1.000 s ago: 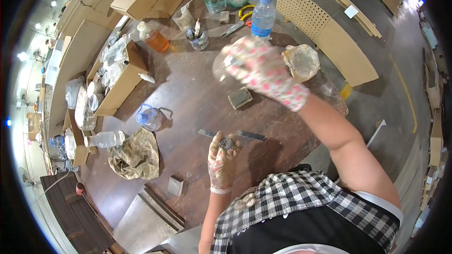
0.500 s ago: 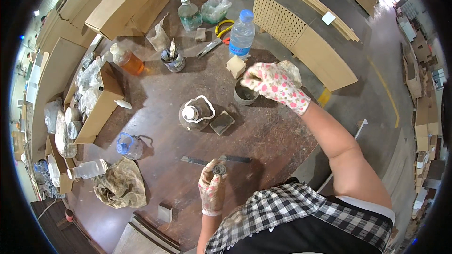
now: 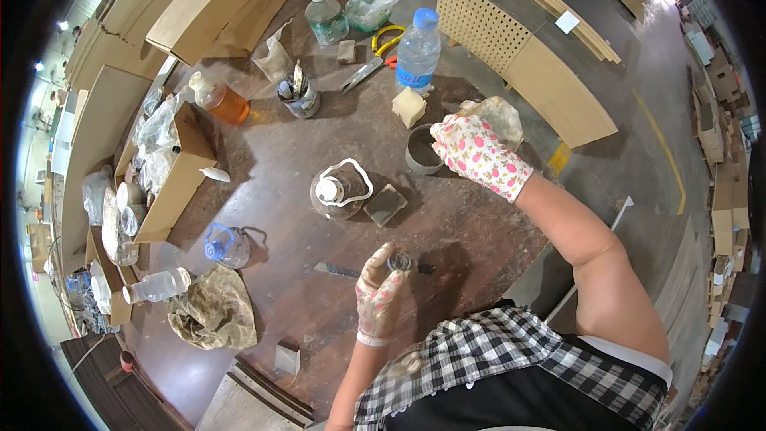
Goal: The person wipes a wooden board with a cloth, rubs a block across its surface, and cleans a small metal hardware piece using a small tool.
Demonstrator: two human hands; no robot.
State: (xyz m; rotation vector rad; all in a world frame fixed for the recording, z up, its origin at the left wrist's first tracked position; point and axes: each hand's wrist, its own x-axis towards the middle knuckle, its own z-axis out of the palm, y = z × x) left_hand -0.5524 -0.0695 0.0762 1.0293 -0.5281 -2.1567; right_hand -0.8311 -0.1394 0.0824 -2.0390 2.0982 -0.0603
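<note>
My left hand [image 3: 378, 299], in a flowered glove, is closed around a small round dark cup [image 3: 399, 261], above a flat dark strip [image 3: 338, 270] on the table. At the right edge of a dark round tin [image 3: 421, 150] is my right hand [image 3: 480, 153], gloved the same way. Its fingers are drawn together near the tin's rim; what they hold, if anything, is hidden. Beside the tin lie a pale cream block [image 3: 409, 107] and a crumpled whitish cloth [image 3: 501, 116], partly behind my right hand. A dark square block [image 3: 385, 206] lies between my hands.
A white-handled jug [image 3: 339, 191] stands mid-table. Farther off are a blue-capped water bottle [image 3: 418, 49], scissors [image 3: 365, 72], an amber bottle [image 3: 225, 104] and a cup of tools [image 3: 299, 99]. Leftward sit a cardboard box [image 3: 179, 183], a blue-capped jug [image 3: 230, 246] and a stained rag [image 3: 214, 311].
My left hand has risen away from me and slightly right with the small cup, now covering part of the strip. My right hand has shifted a little rightward at the tin.
</note>
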